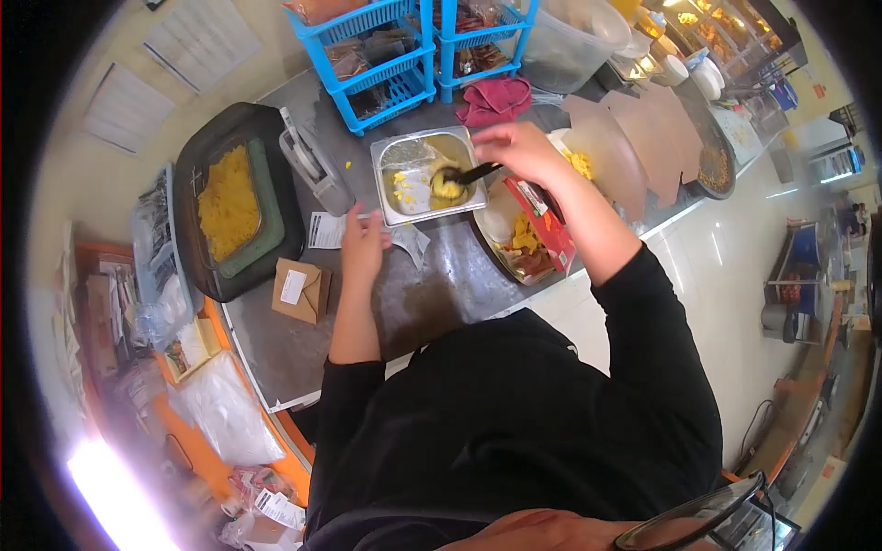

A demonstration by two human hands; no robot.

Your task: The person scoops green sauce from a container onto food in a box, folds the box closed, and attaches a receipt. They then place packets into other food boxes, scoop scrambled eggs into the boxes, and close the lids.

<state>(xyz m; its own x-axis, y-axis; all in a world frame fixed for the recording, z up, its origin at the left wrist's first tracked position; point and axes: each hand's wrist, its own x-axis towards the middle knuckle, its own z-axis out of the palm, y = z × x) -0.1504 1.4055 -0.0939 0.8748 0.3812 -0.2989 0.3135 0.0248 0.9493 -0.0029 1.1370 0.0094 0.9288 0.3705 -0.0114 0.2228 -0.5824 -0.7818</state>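
A steel pan (379, 174) with scraps of yellow food stands before me on the counter. In it rests the bowl of a black-handled ladle (476, 173) with yellow food in it. My right hand (522, 151) is over the pan's right edge, closed around the ladle's handle end, which is partly hidden. My left hand (366, 241) is near the pan's lower left corner, fingers apart and holding nothing. A white printed label (326, 230) lies beside it. Below my right forearm is a red-sided container (544, 220) with yellow pieces inside.
A black tray (197, 147) at left carries a dish of yellow food (230, 202). Nearby are a brown carton (301, 291) and a grey device (312, 161). Blue racks (367, 55) and a dark red cloth (496, 99) line the back. Flat cardboard (652, 138) lies right.
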